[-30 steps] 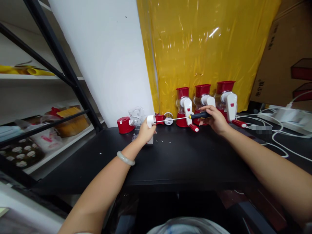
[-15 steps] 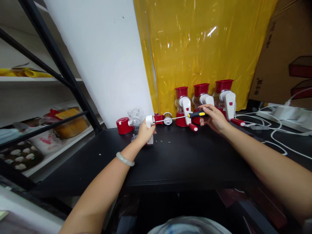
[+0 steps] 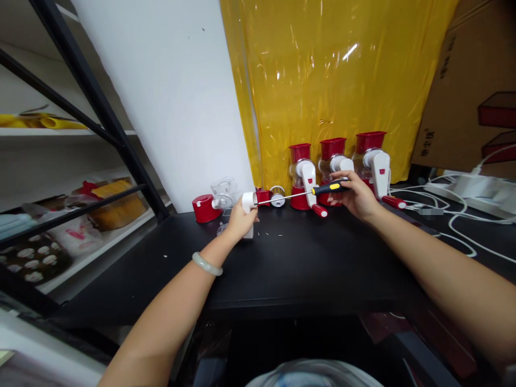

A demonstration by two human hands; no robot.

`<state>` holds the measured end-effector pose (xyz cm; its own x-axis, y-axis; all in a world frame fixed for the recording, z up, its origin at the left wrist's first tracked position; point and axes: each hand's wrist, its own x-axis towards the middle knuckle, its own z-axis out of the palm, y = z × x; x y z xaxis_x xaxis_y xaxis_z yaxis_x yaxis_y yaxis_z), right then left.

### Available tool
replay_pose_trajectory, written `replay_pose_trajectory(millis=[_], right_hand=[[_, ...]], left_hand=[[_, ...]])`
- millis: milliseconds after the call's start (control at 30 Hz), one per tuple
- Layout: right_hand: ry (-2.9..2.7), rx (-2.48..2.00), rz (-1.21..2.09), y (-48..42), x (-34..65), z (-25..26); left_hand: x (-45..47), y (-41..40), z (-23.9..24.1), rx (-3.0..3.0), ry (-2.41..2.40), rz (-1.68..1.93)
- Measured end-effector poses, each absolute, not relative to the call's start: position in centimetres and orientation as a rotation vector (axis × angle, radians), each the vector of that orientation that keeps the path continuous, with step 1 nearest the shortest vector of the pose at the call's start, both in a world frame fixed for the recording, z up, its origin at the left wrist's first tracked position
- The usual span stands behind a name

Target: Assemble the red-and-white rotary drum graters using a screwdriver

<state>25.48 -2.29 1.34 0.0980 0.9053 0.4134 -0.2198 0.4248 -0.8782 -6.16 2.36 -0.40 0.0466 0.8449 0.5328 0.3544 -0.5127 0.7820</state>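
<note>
My left hand [image 3: 239, 221] is closed around a white crank handle piece [image 3: 249, 202] that stands on the black table [image 3: 282, 269]. My right hand [image 3: 355, 194] grips the black and yellow handle of a screwdriver [image 3: 300, 194]. Its metal shaft runs left and its tip meets the top of the white piece. Small screws [image 3: 269, 234] lie on the table just right of my left hand.
Three red and white hand-crank grinders [image 3: 339, 161] stand against yellow plastic sheeting [image 3: 330, 80]. A red cap [image 3: 202, 208], clear parts [image 3: 224, 191] and a small red part [image 3: 264, 196] lie behind my left hand. White cables [image 3: 463, 220] sprawl at right. A black metal shelf [image 3: 80, 209] stands left.
The screwdriver handle has turned a little in my right hand and my fingers have shifted on it. My left hand keeps hold of the white piece in the same place.
</note>
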Motion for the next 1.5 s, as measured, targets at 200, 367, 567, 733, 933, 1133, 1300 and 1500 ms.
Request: replay_pose_trajectory(millis=[200,367,567,733,933,1133,1300,1500], right_hand=[[-1.138,-0.802,0.949,-1.9,25.4,1.4],[-1.147,-0.793,0.912,-1.6,25.5,0.9],[-1.221,-0.885,0.863,-1.7,25.3,0.7],[-1.140,-0.894,0.915,-1.8,25.1,0.9],[-1.062,-0.737,0.976,-1.8,25.3,0.9],[-1.102,-0.776,0.966,-1.2,25.5,0.7],[-1.177,-0.817,0.893,-1.4,25.4,0.6],[-1.220,-0.948,0.830,-2.0,25.0,0.9]], left_hand=[[-6.0,1.9,-0.1,1.922,1.238,1.466],[-6.0,1.7,0.1,1.932,1.285,1.490],[-6.1,2.0,0.0,1.963,1.251,1.529],[-6.2,1.8,0.0,2.003,1.300,1.509],[-6.3,1.6,0.1,2.062,1.406,1.467],[-6.4,2.1,-0.2,2.038,1.397,1.455],[-6.5,2.2,-0.1,2.062,1.357,1.497],[-6.5,1.8,0.2,2.130,1.299,1.585]])
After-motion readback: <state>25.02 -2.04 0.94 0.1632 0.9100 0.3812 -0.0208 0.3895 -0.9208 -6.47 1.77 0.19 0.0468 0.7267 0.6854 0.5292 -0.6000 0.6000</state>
